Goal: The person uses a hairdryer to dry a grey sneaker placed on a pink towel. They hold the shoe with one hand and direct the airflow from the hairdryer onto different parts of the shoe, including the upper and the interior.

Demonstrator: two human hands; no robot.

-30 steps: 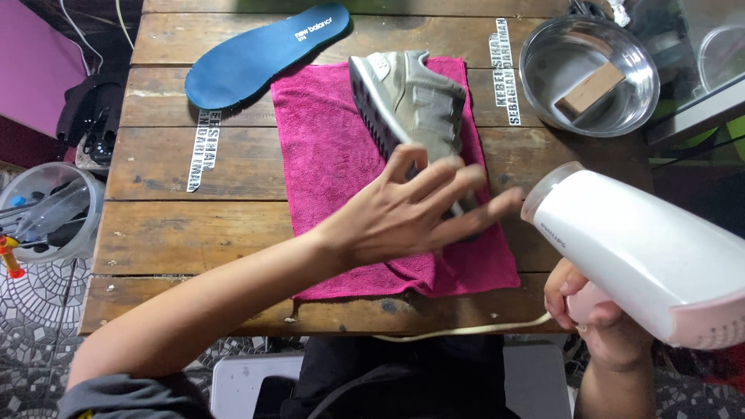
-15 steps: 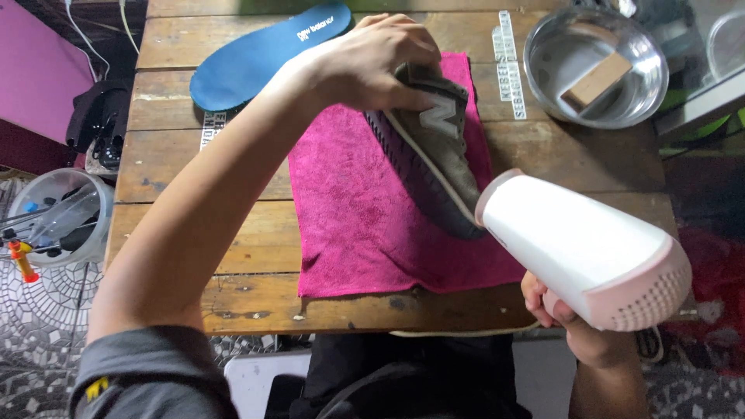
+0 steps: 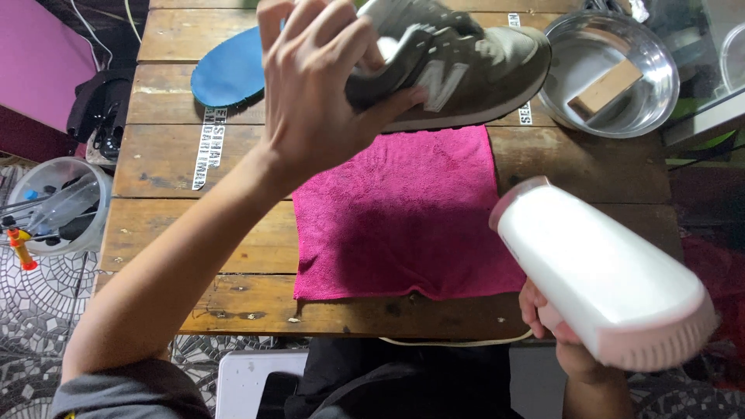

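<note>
Two hands busy: left hand (image 3: 318, 101) clasps the light, soft-sided shoe (image 3: 450, 66) mid-body; right hand (image 3: 559, 334) grips the hair dryer (image 3: 605, 279).

Bare forearms, grey short sleeve, dark trousers.

Shoe (image 3: 458, 58) now off towel (image 3: 403, 217), in left hand (image 3: 318, 93).

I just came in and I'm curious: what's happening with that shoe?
A person's left hand holds a grey-green suede sneaker up in the air above a pink cloth spread on the wooden table. The right hand grips a white and pink hair dryer, its nozzle pointing up toward the shoe. A blue insole lies behind.
</note>
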